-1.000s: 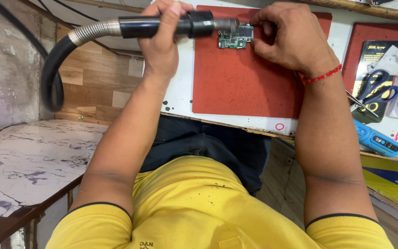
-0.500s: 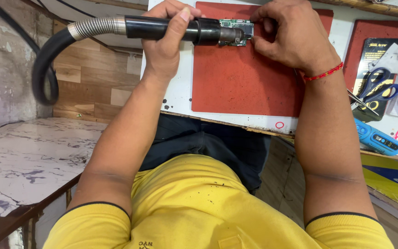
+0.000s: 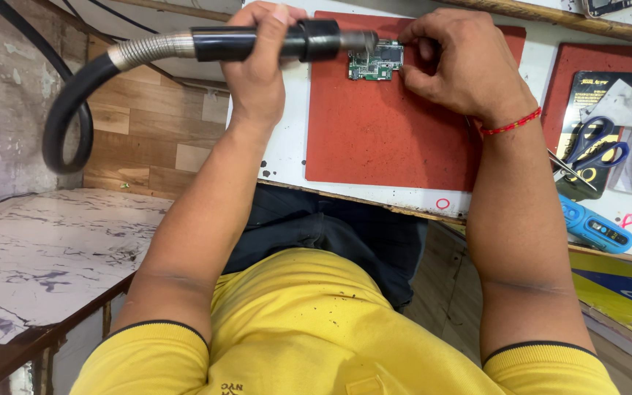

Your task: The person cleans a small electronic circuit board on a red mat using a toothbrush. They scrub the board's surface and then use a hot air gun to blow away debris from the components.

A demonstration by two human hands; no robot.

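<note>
Both hands are busy at the far edge of the worktop (image 3: 287,157). My left hand (image 3: 257,69) is wrapped tight around the black handle of the hot-air tool (image 3: 265,44), whose ribbed hose (image 3: 74,110) loops away past my left forearm. My right hand (image 3: 462,62) is pinched shut on the far side of the small green circuit board (image 3: 374,62), which lies on the red mat (image 3: 389,132) between the two hands.

Compared with a second ago, the metal nozzle has crept in: it was short of the board then, and now its tip sits right at the board's left edge, touching or nearly so; I cannot tell which. The board itself has barely shifted under my fingers. I read that as the heat now being directed onto the board's near components, so the hold on the right needs to stay steady.

Off beyond my right wrist lie blue-handled scissors (image 3: 597,153) and a blue handheld tool (image 3: 594,227), both untouched.
</note>
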